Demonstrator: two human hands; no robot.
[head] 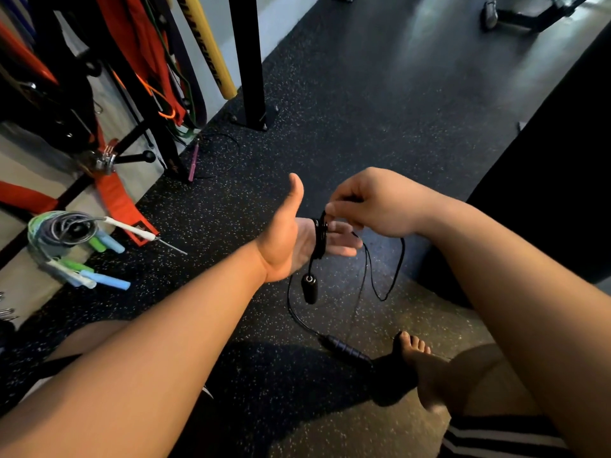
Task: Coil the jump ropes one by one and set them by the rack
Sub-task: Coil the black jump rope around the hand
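Coiling under way near the rack point(165, 143): my right hand point(373, 203) pinches black rope point(319, 239) round my spread left hand point(287, 242); slack needs winding next

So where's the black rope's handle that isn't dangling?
That handle of the black rope lies on the floor, lower centre of the head view, beside the bare foot and below the left hand.

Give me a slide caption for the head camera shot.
Right hand winds a black jump rope around the flat left hand; coiled ropes lie by the rack.
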